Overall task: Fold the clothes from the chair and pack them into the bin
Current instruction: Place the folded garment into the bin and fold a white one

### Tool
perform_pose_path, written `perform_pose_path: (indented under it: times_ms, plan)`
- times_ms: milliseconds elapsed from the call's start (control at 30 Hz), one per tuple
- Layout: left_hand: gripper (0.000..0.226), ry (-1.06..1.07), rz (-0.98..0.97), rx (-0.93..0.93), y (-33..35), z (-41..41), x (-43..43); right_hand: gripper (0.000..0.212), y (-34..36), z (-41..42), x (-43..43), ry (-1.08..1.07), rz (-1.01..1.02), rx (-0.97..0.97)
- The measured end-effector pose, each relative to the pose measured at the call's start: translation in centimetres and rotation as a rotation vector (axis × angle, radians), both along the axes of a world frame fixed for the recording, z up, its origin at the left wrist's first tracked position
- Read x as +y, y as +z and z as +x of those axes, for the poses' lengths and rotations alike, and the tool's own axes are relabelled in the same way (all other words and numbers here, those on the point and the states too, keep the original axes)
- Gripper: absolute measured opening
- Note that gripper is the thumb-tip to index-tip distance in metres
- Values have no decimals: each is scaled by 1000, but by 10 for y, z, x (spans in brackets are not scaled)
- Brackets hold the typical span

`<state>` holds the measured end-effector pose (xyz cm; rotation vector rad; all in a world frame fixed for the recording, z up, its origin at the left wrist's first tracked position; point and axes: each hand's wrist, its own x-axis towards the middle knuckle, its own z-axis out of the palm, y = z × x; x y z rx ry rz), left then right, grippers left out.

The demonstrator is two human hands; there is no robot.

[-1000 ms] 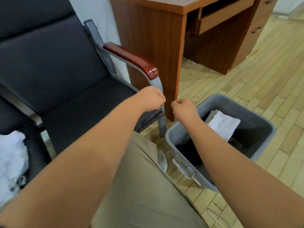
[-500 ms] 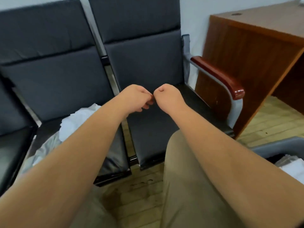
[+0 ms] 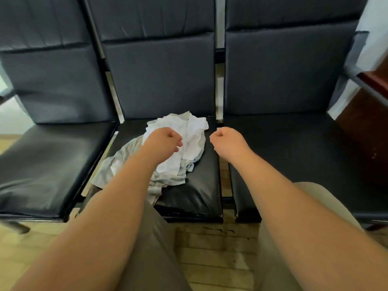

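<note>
Chair seats [image 3: 195,192] in row; clothes [image 3: 194,131] heaped mid-seat, spilling over left edge. Left hand [image 3: 162,141] above pile, right hand [image 3: 225,141] beside it; fingers [image 3: 178,143] curled, holding nothing. Fists now apart; bin gone from view.

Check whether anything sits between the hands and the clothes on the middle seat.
Nothing visible does. The left hand hangs curled and empty right over the clothes pile on the middle seat; the right hand, also curled, is just beside the pile's right edge. The bin is out of view.
</note>
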<state>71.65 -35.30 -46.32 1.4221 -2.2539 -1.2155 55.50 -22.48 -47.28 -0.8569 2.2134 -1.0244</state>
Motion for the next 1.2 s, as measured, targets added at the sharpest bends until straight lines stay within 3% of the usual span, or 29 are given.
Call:
perform_pose_path:
  times_ms: [100, 233, 333, 467, 633, 767, 1033, 1200]
  plan:
    - [26, -34, -170, -190, -21, 2, -22, 27, -8, -3, -15, 49, 52, 48]
    - [26, -101, -280, -292, -30, -5, -40, 31, -12, -8, -27, 91, 72, 100]
    - [29, -195, -244, -423, -50, -3, -50, 39, -22, -14, -29, 104, 104, 129]
    - [50, -312, -153, -429, -68, -1, -61, 37, -27, -19, -31, 105, 137, 133]
    - [68, -389, -313, -573, -87, -11, -63, 37, -34, -16, -32, 155, 180, 146]
    - [74, -459, -309, -651, -95, -21, -68, 37, -37, -14, -31, 201, 187, 153]
    - [76, -429, -345, -753, -105, -31, -81, 41, -35, -20, -21, 262, 195, 166]
    - [57, -362, -437, -746, -113, -37, -84, 40, -36, -24, -21, 268, 225, 148]
